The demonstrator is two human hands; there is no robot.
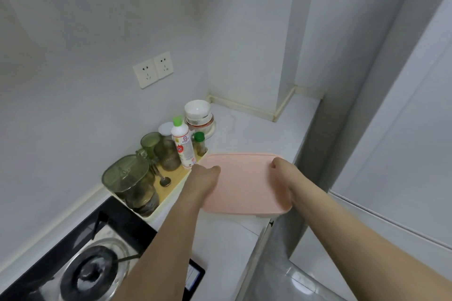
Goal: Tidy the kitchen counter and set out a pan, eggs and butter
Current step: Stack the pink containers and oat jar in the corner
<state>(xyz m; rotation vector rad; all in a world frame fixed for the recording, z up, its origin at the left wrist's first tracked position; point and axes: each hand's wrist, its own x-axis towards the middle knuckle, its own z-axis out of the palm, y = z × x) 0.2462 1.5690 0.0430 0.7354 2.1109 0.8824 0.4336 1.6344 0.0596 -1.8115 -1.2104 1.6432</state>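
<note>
**Moving the pink board, setup not started**

Holding a pink cutting board at both short edges, flat over the white counter. Left hand grips the left edge, fingers curled round it. Right hand grips the right edge the same way. Can't tell if the board is resting on the counter or just above it.

Progress, judging from layout: early. No pan, eggs or butter anywhere in view. Gas burner at lower left is bare, nothing on it.

Clutter is already grouped in a cream tray just left of the board: green glass cups, a lidded green glass jug, a metal spoon, a white squeeze bottle with green cap, a small green-capped spice jar. Stacked white bowls sit behind the tray near the corner.

Left to do: park the board, then fetch and set out all three items.
</note>
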